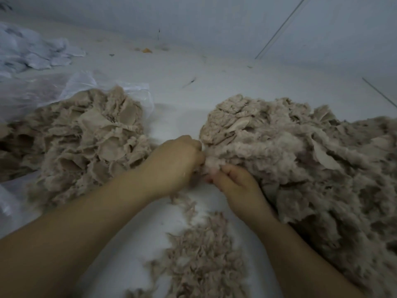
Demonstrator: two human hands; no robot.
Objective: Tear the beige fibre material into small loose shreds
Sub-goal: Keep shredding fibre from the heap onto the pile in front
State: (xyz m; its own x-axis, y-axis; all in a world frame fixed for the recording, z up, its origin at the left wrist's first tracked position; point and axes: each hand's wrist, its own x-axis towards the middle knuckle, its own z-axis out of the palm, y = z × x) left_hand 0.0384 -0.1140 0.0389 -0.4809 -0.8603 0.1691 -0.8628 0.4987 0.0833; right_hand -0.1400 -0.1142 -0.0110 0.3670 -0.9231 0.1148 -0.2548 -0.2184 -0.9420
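Note:
A big heap of beige fibre material (311, 160) fills the right side of the white floor. A second beige heap (86, 143) lies at the left, partly on clear plastic. Between my forearms, near the bottom, lies a loose patch of small beige shreds (199, 259). My left hand (174, 164) and my right hand (238, 186) meet at the near left edge of the right heap. Both pinch the same tuft of fibre (211, 165), fingers closed on it.
A clear plastic bag (43, 91) spreads under and behind the left heap. Crumpled white material (28, 50) lies at the far left. A small orange scrap (147, 50) and bits of debris sit by the back wall. Thin rods lean at the right.

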